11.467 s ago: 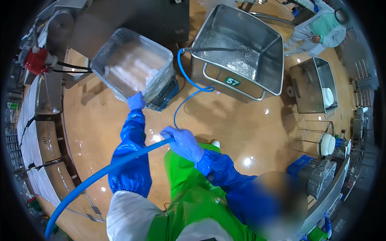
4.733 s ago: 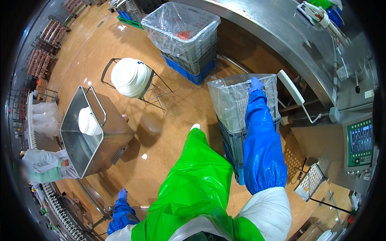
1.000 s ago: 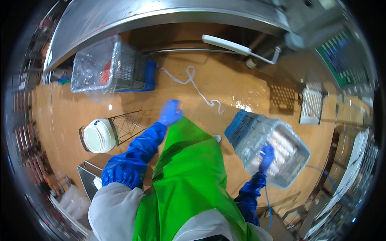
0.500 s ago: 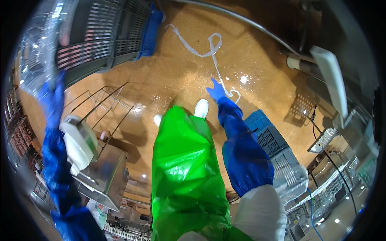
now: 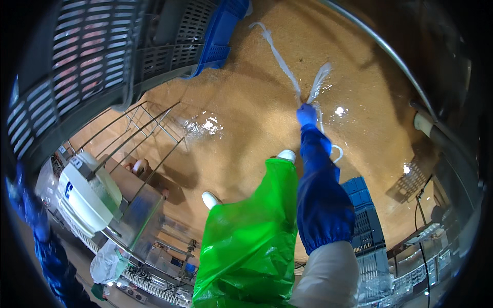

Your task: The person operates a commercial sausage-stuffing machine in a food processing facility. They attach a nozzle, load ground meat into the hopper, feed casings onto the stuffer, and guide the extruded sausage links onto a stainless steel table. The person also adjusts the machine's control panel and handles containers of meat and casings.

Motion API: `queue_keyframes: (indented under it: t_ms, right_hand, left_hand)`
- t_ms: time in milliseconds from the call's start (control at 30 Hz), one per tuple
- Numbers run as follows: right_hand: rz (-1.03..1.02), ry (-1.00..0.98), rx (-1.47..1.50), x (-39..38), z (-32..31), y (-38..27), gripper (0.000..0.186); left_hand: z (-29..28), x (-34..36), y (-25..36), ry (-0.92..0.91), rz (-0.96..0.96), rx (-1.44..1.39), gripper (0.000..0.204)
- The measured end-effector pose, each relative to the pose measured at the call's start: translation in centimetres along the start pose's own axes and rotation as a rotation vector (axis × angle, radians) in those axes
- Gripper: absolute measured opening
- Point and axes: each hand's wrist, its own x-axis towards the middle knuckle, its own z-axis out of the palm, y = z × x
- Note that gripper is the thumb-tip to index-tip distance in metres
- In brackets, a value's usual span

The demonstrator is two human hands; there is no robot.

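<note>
My right hand (image 5: 307,115), in a blue glove and blue sleeve, is closed around a long whitish plastic strip (image 5: 280,59) above the wet floor. One length runs up and left from the fist, a folded loop sticks up to the right, and a tail hangs beside my forearm. My left hand (image 5: 28,205), also blue-gloved, is at the far left edge of the view, by the lower corner of a grey slatted crate (image 5: 95,51). Its fingers are dark and blurred, so whether they grip the crate is unclear.
A blue crate (image 5: 218,38) adjoins the grey one. Left of my green apron (image 5: 246,231) stand a wire rack (image 5: 146,120) and a white scale-like machine (image 5: 90,195). Stacked crates (image 5: 367,220) are at right, and a metal rail (image 5: 380,43) crosses the upper right.
My right hand, open before, has closed on the strip and lifted part of it. My left hand has moved down and outward; the clear film near it is out of view. My feet have shifted.
</note>
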Motion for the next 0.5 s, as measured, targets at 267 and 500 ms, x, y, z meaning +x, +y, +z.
queue_keyframes:
  t_ms: [267, 500]
  right_hand:
    - [-0.194, 0.044, 0.693, -24.2, -16.5, -9.4, 0.007]
    - [-0.47, -0.108, 1.207, -40.7, -46.7, -22.6, 0.018]
  left_hand:
    - [3.4, 3.2, 15.0, 0.054, 0.219, 0.051, 0.034]
    - [3.3, -13.9, 30.4, -0.589, 0.686, -0.395, 0.103]
